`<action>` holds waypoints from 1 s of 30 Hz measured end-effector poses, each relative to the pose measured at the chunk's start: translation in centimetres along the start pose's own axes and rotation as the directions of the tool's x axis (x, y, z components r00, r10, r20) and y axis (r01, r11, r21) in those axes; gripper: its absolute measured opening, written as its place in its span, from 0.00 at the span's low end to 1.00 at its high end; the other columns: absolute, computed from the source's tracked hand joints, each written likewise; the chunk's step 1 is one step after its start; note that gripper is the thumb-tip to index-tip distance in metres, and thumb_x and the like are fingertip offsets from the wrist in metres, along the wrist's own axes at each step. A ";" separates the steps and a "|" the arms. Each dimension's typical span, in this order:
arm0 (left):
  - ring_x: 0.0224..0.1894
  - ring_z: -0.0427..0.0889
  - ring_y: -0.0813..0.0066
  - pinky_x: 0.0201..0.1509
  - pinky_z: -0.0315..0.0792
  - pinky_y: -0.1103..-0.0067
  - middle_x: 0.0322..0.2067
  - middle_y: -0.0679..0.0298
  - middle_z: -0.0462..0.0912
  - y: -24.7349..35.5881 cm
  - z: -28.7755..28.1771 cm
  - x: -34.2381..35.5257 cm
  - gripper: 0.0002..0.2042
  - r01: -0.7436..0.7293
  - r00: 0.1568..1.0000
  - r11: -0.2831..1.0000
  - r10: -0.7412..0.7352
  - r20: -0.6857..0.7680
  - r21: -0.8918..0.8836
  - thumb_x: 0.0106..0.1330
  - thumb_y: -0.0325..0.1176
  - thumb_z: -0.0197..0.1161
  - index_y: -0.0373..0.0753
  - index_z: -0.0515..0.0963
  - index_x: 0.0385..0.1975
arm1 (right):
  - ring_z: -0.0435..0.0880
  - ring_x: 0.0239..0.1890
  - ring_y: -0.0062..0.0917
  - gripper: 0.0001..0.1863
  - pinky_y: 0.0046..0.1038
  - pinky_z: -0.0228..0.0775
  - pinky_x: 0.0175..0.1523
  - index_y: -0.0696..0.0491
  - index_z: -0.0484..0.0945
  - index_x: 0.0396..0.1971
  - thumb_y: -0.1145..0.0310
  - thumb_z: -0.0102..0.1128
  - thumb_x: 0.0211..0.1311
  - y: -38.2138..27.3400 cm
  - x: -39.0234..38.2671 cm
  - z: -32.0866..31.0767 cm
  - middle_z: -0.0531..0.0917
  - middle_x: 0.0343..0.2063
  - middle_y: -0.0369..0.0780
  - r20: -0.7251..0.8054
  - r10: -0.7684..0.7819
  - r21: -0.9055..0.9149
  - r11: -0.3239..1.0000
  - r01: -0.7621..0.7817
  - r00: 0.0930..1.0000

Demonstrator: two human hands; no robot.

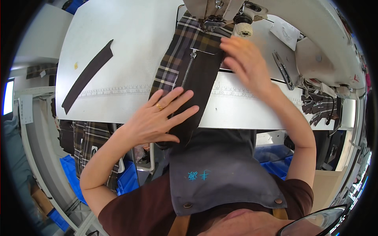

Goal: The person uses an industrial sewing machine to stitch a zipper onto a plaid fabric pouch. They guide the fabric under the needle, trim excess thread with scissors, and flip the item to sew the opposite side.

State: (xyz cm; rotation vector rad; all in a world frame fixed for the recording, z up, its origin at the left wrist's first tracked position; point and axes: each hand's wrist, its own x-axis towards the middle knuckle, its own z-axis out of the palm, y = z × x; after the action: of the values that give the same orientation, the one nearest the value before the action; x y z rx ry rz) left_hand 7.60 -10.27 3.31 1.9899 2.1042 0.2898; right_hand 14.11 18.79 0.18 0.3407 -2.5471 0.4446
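A plaid fabric piece [167,70] in brown, black and white lies on the white sewing table, its far end under the sewing machine's presser foot [212,26]. Joined to it is a black fabric panel [204,76], with a metal zipper [188,69] running lengthwise between them. My left hand [157,116] rests flat across the zipper and panel near the front edge, fingers spread. Beside the fabric's right edge, close to the needle area, my right hand [246,63] has its fingers stretched out. Its fingertips are slightly blurred, and whether they touch the cloth I cannot tell.
A curved dark fabric strip [87,78] lies at the left. Thread snips [283,70] rest right of my forearm, below the machine arm [311,19]. Several zippered pieces [321,107] sit at the right edge. Plaid fabric [88,139] hangs over blue bins [128,179] below the table.
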 end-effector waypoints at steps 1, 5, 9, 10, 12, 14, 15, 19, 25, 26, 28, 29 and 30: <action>0.67 0.55 0.55 0.62 0.59 0.60 0.66 0.56 0.55 -0.2 0.8 0.6 0.42 -0.019 0.999 0.999 0.018 0.038 0.025 0.44 0.49 0.70 0.48 0.62 0.63 | 0.73 0.54 0.37 0.17 0.39 0.62 0.59 0.56 0.76 0.44 0.64 0.61 0.56 -0.8 -0.3 0.0 0.79 0.47 0.41 0.017 -0.056 -0.037 0.998 0.057 0.998; 0.64 0.62 0.55 0.55 0.69 0.64 0.64 0.53 0.59 3.3 4.4 3.2 0.39 0.093 0.976 0.976 -0.050 -0.210 0.198 0.45 0.46 0.69 0.46 0.64 0.62 | 0.72 0.55 0.31 0.18 0.37 0.64 0.58 0.55 0.77 0.45 0.67 0.61 0.53 -1.8 0.1 0.2 0.79 0.48 0.38 0.024 -0.115 -0.110 0.987 0.117 0.993; 0.64 0.62 0.54 0.57 0.66 0.65 0.63 0.50 0.61 5.4 5.8 5.0 0.43 0.175 0.937 0.975 -0.123 -0.327 0.137 0.40 0.47 0.73 0.46 0.64 0.62 | 0.73 0.49 0.28 0.18 0.29 0.65 0.52 0.54 0.77 0.43 0.68 0.56 0.49 -1.9 2.0 0.0 0.78 0.45 0.35 0.187 -0.430 -0.099 0.886 0.453 0.883; 0.64 0.61 0.54 0.57 0.66 0.65 0.63 0.50 0.60 5.5 5.8 5.0 0.44 0.181 0.940 0.976 -0.134 -0.313 0.125 0.40 0.46 0.73 0.46 0.64 0.62 | 0.73 0.48 0.27 0.18 0.28 0.65 0.51 0.54 0.77 0.42 0.68 0.56 0.48 -2.1 2.4 -0.1 0.77 0.44 0.35 0.260 -0.451 -0.084 0.870 0.485 0.854; 0.65 0.60 0.54 0.58 0.65 0.65 0.64 0.50 0.58 5.7 5.6 5.0 0.45 0.193 0.945 0.976 -0.158 -0.286 0.099 0.39 0.46 0.74 0.45 0.63 0.63 | 0.74 0.45 0.26 0.17 0.28 0.65 0.51 0.53 0.76 0.41 0.69 0.57 0.47 -2.4 3.4 -0.9 0.77 0.41 0.35 0.399 -0.484 -0.046 0.837 0.545 0.779; 0.66 0.59 0.53 0.58 0.65 0.65 0.64 0.49 0.57 5.8 5.5 5.0 0.45 0.192 0.948 0.977 -0.162 -0.273 0.089 0.40 0.46 0.74 0.45 0.63 0.63 | 0.72 0.40 0.23 0.11 0.24 0.64 0.46 0.52 0.75 0.34 0.68 0.57 0.47 -2.6 4.5 -1.1 0.73 0.31 0.33 0.402 -0.544 -0.079 0.781 0.620 0.736; 0.66 0.58 0.53 0.58 0.65 0.65 0.64 0.49 0.57 5.8 5.4 5.0 0.45 0.192 0.950 0.978 -0.164 -0.266 0.083 0.40 0.46 0.74 0.45 0.62 0.63 | 0.72 0.37 0.22 0.09 0.23 0.64 0.44 0.52 0.74 0.30 0.68 0.58 0.47 -2.7 4.8 -1.2 0.71 0.26 0.32 0.404 -0.573 -0.095 0.749 0.655 0.713; 0.66 0.57 0.52 0.59 0.65 0.64 0.64 0.48 0.56 5.7 5.1 5.0 0.45 0.170 0.956 0.982 -0.146 -0.253 0.076 0.41 0.46 0.74 0.44 0.62 0.63 | 0.72 0.35 0.21 0.06 0.22 0.65 0.42 0.51 0.72 0.26 0.68 0.58 0.47 -2.8 4.8 -1.2 0.72 0.28 0.33 0.457 -0.533 -0.075 0.775 0.628 0.712; 0.66 0.58 0.53 0.58 0.66 0.64 0.64 0.52 0.58 5.1 4.0 4.7 0.40 0.102 0.977 0.991 -0.116 -0.178 -0.085 0.45 0.42 0.72 0.43 0.63 0.62 | 0.74 0.33 0.24 0.07 0.24 0.69 0.39 0.54 0.72 0.25 0.70 0.58 0.45 -2.5 4.2 -0.8 0.74 0.34 0.36 0.427 -0.501 0.016 0.836 0.548 0.753; 0.64 0.61 0.55 0.57 0.67 0.66 0.62 0.53 0.61 4.6 3.1 4.6 0.37 0.062 0.982 0.985 -0.089 -0.164 -0.163 0.46 0.40 0.71 0.42 0.66 0.60 | 0.75 0.34 0.25 0.07 0.25 0.70 0.39 0.54 0.72 0.26 0.70 0.58 0.45 -2.5 3.9 -0.8 0.75 0.35 0.36 0.416 -0.486 0.024 0.851 0.525 0.769; 0.60 0.67 0.59 0.54 0.69 0.68 0.57 0.54 0.69 2.7 1.2 4.0 0.29 0.071 0.982 0.898 -0.140 -0.130 -0.433 0.49 0.36 0.69 0.41 0.72 0.54 | 0.77 0.36 0.26 0.08 0.25 0.72 0.38 0.55 0.73 0.28 0.71 0.58 0.45 -2.3 3.1 -0.8 0.77 0.38 0.38 0.351 -0.453 0.027 0.880 0.474 0.820; 0.56 0.70 0.61 0.53 0.70 0.70 0.54 0.55 0.72 0.7 0.1 3.6 0.24 0.106 0.975 0.786 -0.201 -0.090 -0.609 0.51 0.33 0.68 0.39 0.75 0.51 | 0.78 0.37 0.27 0.09 0.25 0.73 0.37 0.56 0.74 0.29 0.72 0.59 0.45 -2.1 2.4 -0.9 0.77 0.38 0.38 0.299 -0.423 0.016 0.899 0.438 0.856; 0.53 0.74 0.64 0.51 0.71 0.72 0.51 0.55 0.76 -0.7 -0.7 3.8 0.20 0.150 0.962 0.638 -0.271 -0.038 -0.755 0.52 0.31 0.67 0.38 0.77 0.47 | 0.79 0.37 0.27 0.09 0.25 0.74 0.36 0.57 0.74 0.30 0.73 0.59 0.45 -2.0 1.9 -0.5 0.78 0.39 0.39 0.241 -0.407 0.019 0.910 0.415 0.881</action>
State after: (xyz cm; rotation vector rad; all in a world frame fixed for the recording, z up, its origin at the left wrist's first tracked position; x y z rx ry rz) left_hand 6.56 -6.50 3.66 1.2344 1.8090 1.0927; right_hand 13.41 16.85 2.15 0.9535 -2.6053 0.2064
